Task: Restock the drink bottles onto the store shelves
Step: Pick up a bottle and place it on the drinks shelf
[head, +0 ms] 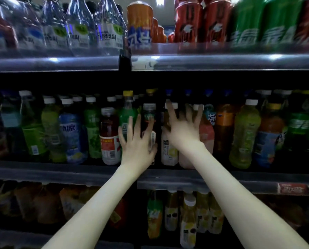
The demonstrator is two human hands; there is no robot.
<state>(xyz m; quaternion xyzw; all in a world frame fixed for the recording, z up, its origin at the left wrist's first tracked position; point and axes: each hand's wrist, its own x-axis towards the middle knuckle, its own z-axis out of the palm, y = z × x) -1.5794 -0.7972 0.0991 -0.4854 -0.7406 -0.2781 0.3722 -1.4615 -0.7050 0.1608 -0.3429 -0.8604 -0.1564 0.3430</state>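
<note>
Both bare arms reach up to the crowded middle shelf [60, 169], a grey ledge packed with plastic drink bottles. The left hand [137, 141] has its fingers spread and wrapped around the dark bottle with a grey-green cap [149, 112], thumb side against the neighbouring green bottle with the yellow cap [127, 112]. The right hand [183, 130] is fanned wide, fingertips against the white caps of the pale yellow-labelled bottle [169, 151] and the pink bottle [206, 133] beside it; it looks to be steadying or pushing them rather than gripping, though I cannot tell for sure. The step seems to be seating the dark bottle into its row, and doing it well would mean sliding it straight back with the base flat on the shelf while the other hand holds the neighbours upright so nothing topples. Label facing forward would match the rest. Most writing is blurred: Chinese characters show on the orange can [140, 24] and the clear water bottles [110, 27] on the top shelf, and a red price tag [292, 188] on the shelf edge cannot be read.
</note>
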